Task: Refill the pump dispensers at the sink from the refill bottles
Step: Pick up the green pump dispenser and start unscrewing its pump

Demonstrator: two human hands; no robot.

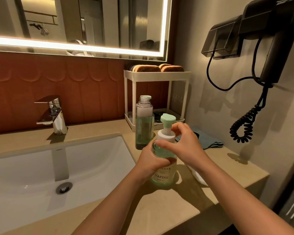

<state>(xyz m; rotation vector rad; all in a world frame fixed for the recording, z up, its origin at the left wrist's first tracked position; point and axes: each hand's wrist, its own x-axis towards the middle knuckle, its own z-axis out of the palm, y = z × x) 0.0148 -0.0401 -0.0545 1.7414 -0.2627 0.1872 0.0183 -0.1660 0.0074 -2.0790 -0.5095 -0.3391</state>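
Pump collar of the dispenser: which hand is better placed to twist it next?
Right, probably. The right hand holds the white pump collar with its fingers, while the left hand grips the dispenser body and steadies it.

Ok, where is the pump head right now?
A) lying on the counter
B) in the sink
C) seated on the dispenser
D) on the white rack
C: the pump head sits on top of the dispenser, with the right hand pinching its white collar and the left hand gripping the body.
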